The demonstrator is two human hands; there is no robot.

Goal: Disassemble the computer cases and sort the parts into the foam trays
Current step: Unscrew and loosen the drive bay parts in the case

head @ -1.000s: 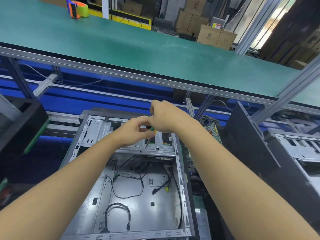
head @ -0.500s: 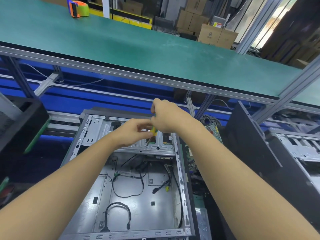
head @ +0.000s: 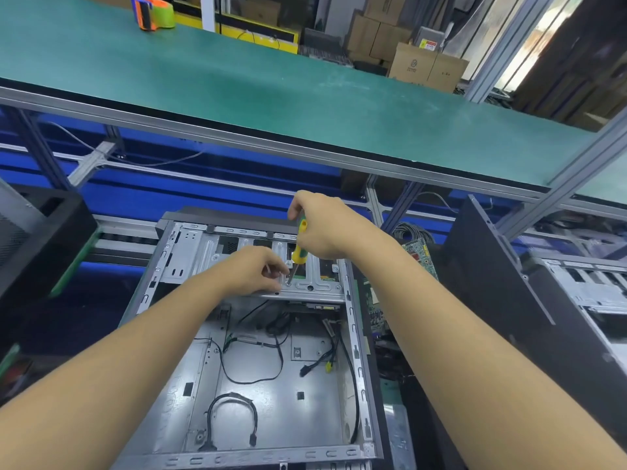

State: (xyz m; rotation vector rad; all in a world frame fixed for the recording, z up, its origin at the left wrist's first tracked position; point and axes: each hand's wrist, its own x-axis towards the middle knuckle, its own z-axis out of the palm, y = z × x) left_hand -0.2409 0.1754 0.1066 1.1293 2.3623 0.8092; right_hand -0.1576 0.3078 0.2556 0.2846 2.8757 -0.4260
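The right hand (head: 325,228) has risen, closed around the yellow-and-green-handled screwdriver (head: 299,250), tip on the drive bracket of the open grey steel computer case (head: 258,361) on the bench. The left hand (head: 256,271) fingers pinch beside the tip. A slip could jab them or drop the screw.

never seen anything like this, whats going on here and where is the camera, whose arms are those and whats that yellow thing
The camera sits on a person's head, looking forward and down, so the two bare arms are the wearer's own. Below them lies an open computer case, mostly emptied, with loose black cables inside. The right hand grips a yellow and green screwdriver, its tip down at the case's metal bracket. The left hand pinches at that tip, seemingly steadying it. Above runs a green workbench with a tape dispenser.
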